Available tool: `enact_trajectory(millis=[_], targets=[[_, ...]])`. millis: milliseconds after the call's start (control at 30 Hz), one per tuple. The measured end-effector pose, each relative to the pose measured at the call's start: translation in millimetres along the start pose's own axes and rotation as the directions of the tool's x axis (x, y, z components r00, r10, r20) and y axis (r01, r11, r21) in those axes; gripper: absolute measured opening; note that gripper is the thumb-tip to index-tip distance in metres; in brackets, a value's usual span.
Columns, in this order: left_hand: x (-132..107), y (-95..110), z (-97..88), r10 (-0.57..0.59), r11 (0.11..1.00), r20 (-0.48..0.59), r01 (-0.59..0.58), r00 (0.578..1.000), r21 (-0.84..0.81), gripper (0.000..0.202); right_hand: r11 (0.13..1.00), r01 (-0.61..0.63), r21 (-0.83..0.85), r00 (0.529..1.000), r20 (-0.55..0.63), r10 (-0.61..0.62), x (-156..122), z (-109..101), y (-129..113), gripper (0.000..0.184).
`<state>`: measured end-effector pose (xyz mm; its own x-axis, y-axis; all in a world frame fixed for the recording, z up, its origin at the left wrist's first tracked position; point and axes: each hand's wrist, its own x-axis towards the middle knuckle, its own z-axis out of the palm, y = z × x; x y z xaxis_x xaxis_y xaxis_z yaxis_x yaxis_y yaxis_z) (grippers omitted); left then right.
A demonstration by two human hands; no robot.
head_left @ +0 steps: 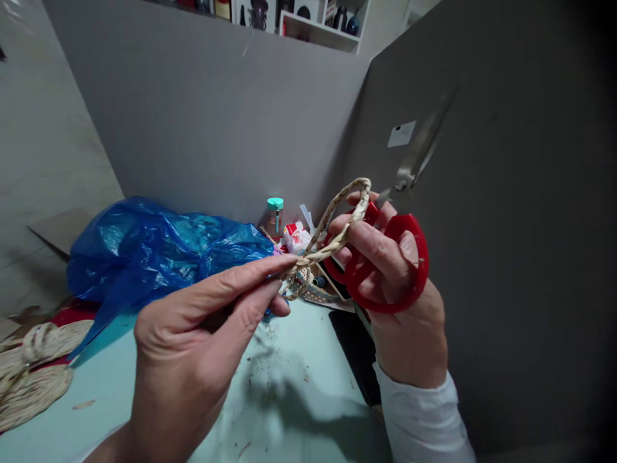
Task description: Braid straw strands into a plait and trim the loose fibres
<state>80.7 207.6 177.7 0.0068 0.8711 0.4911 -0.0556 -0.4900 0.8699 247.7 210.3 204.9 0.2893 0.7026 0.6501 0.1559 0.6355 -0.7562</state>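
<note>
A braided straw cord point(322, 254), bent into a loop, is held up between my two hands above the table. My left hand point(207, 341) pinches the cord's near end between thumb and fingers. Red-handled scissors point(415, 283) hang on the fingers of my right hand point(390, 257), their blades pointing up and away to the right. The same hand also grips the far part of the loop with thumb and forefinger. The scissors' blades are clear of the cord.
A blue plastic bag point(159, 257) lies at the back left. Coiled braided cord point(38, 386) sits at the left edge. Behind my hands stand a jar with a turquoise lid point(275, 215) and small packets point(296, 238). A black flat object point(354, 354) lies by the right grey partition point(520, 257). Scraps dot the pale table point(274, 411).
</note>
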Motion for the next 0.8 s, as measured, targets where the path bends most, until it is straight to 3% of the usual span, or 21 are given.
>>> enact_trajectory(millis=[67, 133, 233, 367, 533, 800], targets=[[-2.4, 3.5, 3.2, 0.003, 1.000, -0.053, -0.002, 0.999, 0.010, 0.023, 0.990, -0.027, 0.139, 1.000, -0.008, 0.029, -1.0, 1.2, -1.4, 0.019], [-4.4, 6.0, 5.9, 0.042, 0.998, -0.099, -0.038, 0.994, 0.041, 0.022, 0.970, -0.080, 0.231, 0.996, 0.066, 0.066, 2.8, -1.2, -0.3, 0.019], [-5.4, 7.3, 7.6, 0.109, 0.989, -0.151, -0.092, 0.982, 0.113, 0.019, 0.959, -0.138, 0.247, 0.985, 0.135, 0.107, 10.7, -7.1, 2.8, 0.017], [-3.9, 7.1, 6.6, 0.105, 0.982, -0.202, -0.069, 0.974, 0.176, 0.014, 0.961, -0.128, 0.246, 0.985, 0.141, 0.095, 12.1, -9.3, 3.1, 0.014], [-2.3, 7.1, 4.9, 0.112, 0.983, -0.192, -0.080, 0.975, 0.165, 0.011, 0.988, -0.037, 0.148, 0.989, 0.147, 0.015, 9.4, -9.1, 1.1, 0.001], [2.4, 10.3, 0.1, 0.218, 0.969, -0.119, -0.200, 0.969, 0.142, 0.015, 0.994, 0.045, 0.100, 0.991, 0.123, -0.058, 11.5, -8.8, 3.3, 0.008]])
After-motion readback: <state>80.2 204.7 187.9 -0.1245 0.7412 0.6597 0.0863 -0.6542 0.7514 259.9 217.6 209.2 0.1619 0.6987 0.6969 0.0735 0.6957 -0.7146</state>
